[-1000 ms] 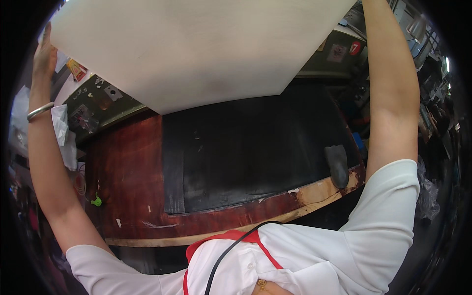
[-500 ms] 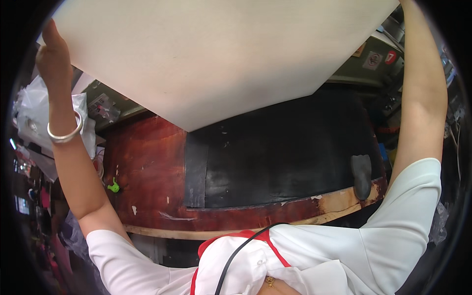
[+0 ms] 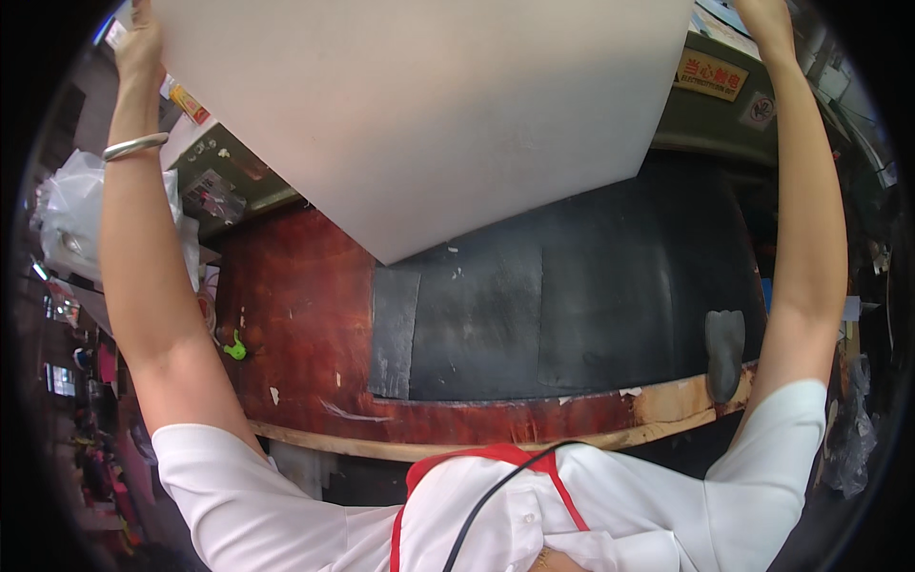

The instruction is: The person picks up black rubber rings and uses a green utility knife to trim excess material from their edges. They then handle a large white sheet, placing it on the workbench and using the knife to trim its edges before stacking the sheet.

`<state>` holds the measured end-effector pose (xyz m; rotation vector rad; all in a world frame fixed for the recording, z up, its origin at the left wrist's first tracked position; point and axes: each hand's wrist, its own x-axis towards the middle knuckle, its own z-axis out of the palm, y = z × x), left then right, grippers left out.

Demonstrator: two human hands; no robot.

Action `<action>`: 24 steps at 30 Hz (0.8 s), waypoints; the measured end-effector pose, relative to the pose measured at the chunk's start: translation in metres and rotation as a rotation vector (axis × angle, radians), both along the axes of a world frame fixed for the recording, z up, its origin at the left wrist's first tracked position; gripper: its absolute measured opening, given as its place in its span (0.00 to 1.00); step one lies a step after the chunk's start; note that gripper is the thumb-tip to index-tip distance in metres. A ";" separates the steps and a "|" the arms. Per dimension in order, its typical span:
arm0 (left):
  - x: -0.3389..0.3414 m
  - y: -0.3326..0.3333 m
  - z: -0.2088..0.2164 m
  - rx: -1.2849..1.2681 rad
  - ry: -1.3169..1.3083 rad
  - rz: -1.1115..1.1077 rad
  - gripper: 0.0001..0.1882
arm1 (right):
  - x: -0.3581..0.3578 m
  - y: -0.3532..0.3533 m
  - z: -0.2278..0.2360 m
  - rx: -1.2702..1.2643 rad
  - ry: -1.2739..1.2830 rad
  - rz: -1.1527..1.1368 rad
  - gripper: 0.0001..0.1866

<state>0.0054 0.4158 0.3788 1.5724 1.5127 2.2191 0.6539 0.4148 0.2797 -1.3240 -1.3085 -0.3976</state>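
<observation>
Head camera view, looking down: a dark red table (image 3: 295,315) with a pale wooden near edge stretches from left to right before a person in white short sleeves. Above its far part hangs a large white sheet (image 3: 438,105), slanting, with one corner pointing near and left; whether that corner touches anything below cannot be told. Beneath lies a black mat (image 3: 610,296), covering the table's middle and right, perhaps as a protective surface. At far left sits a bunched, clear plastic bag (image 3: 71,200), beyond the left arm. The left hand (image 3: 140,43) appears closed on the sheet's left edge. The right hand (image 3: 765,24) is raised at far right, its fingers cut off by the picture's upper edge, so I cannot tell whether it grips. The arms are spread wide, likely because the sheet is so broad. A dark grey, foot-shaped block (image 3: 726,353) rests across the mat's near right corner, possibly weighing it down. Smaller are a silver bangle (image 3: 135,146) around the left wrist and a bright green clip-like piece (image 3: 234,348) on the table's left.
</observation>
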 end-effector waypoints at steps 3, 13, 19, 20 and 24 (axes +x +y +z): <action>0.004 0.026 0.000 -0.079 -0.047 -0.156 0.48 | 0.009 -0.045 -0.044 -0.100 0.009 0.155 0.36; 0.015 0.039 -0.012 -0.121 0.038 -0.015 0.47 | -0.006 -0.269 -0.213 -0.498 0.361 0.361 0.18; -0.002 0.053 -0.010 -0.085 -0.054 -0.306 0.39 | -0.021 -0.343 -0.297 -0.497 0.897 0.297 0.12; -0.002 0.054 -0.010 -0.069 0.012 -0.362 0.39 | -0.023 -0.355 -0.309 -0.473 0.931 0.301 0.11; 0.008 0.048 -0.014 -0.006 0.000 -0.276 0.40 | -0.035 -0.383 -0.342 -0.451 1.125 0.262 0.10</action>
